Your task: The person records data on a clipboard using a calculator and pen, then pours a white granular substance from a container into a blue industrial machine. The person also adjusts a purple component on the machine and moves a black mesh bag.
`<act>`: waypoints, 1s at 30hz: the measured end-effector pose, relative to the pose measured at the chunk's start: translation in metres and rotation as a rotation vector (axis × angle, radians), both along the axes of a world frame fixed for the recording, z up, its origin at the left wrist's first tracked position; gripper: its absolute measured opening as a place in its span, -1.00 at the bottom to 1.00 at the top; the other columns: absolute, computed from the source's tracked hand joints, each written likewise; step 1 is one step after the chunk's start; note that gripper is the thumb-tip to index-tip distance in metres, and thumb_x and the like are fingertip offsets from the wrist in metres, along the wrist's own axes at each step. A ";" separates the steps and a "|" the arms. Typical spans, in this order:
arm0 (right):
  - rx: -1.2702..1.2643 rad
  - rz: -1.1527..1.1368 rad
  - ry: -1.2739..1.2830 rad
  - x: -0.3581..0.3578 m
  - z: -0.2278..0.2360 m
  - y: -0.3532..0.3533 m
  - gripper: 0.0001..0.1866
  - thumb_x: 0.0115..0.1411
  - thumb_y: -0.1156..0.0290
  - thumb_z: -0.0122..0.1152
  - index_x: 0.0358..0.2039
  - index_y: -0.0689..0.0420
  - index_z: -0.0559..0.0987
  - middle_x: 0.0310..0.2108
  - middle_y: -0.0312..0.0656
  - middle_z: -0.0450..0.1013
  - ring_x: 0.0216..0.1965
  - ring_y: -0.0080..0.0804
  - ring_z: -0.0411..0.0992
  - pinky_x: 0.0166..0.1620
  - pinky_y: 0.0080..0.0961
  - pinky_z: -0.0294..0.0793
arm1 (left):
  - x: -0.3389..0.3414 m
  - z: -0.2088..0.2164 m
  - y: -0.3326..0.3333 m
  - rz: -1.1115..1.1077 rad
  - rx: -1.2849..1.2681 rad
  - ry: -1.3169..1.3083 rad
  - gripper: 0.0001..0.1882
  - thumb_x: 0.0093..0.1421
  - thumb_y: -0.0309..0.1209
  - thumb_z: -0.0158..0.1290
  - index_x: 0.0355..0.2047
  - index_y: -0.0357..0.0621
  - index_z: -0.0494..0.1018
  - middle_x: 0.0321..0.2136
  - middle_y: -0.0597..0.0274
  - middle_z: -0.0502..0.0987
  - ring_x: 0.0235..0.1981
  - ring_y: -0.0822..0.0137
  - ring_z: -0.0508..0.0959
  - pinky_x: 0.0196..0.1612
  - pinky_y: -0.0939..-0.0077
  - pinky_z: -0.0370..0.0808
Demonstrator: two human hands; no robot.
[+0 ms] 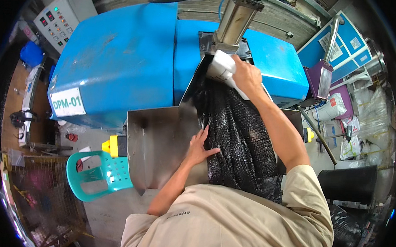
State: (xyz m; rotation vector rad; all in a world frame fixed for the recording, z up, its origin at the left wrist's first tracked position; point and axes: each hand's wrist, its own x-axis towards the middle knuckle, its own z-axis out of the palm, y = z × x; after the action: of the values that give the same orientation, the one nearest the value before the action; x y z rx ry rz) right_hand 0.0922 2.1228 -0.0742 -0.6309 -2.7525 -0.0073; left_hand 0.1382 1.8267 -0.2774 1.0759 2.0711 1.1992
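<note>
Black bubble wrap [246, 144] lies in loose folds down a grey metal chute [154, 143] in front of me. My left hand [199, 148] rests against the left edge of the wrap, fingers spread and thumb out over it. At the top of the chute, my right hand [247, 77] is closed on a smooth white plastic piece [223, 64]; its exact kind I cannot make out. That piece is just below a metal cylinder [237, 22] mounted on the blue machine [121, 57]. The fingertips of my right hand are partly hidden.
Yellow-and-black switch boxes [111, 146] flank the chute. A teal plastic chair [99, 174] stands at left, below a control panel [57, 24]. On the right are a purple metal hopper [319, 80], a leaning pole [320, 139], a black bin [349, 183] and plastic bags [373, 115].
</note>
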 end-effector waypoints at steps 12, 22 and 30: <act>-0.114 -0.053 -0.038 0.030 0.026 -0.022 -0.45 0.21 0.37 0.31 0.24 -0.17 0.51 -0.21 0.01 0.70 -0.16 0.09 0.69 -0.13 0.06 0.64 | -0.007 -0.014 0.024 0.037 -0.058 0.122 0.28 0.07 0.16 0.43 0.61 -0.14 0.02 0.50 -0.25 0.22 0.31 -0.30 0.38 0.41 -0.12 0.25; 0.018 0.021 0.140 -0.024 -0.069 -0.004 -0.54 0.24 0.43 0.20 0.15 -0.18 0.46 -0.30 -0.01 0.65 -0.26 0.15 0.68 -0.23 0.11 0.66 | -0.009 -0.014 0.036 0.024 0.023 0.130 0.40 -0.04 0.19 0.49 0.62 -0.14 -0.04 0.47 -0.24 0.26 0.25 -0.28 0.40 0.34 -0.11 0.31; -0.167 -0.005 0.071 0.015 0.017 -0.038 -0.46 0.25 0.30 0.33 0.26 -0.11 0.54 -0.27 0.12 0.67 -0.18 0.22 0.66 -0.12 0.12 0.63 | 0.009 -0.012 0.043 0.090 -0.072 0.241 0.05 0.25 -0.06 0.32 0.63 0.25 -0.01 0.39 -0.46 0.27 0.29 -0.40 0.35 0.34 -0.19 0.31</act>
State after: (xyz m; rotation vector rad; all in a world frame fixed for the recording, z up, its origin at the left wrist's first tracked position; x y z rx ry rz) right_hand 0.1073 2.0848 -0.0573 -0.6682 -2.7014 0.2417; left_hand 0.1476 1.8700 -0.2899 1.1530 2.3488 1.0719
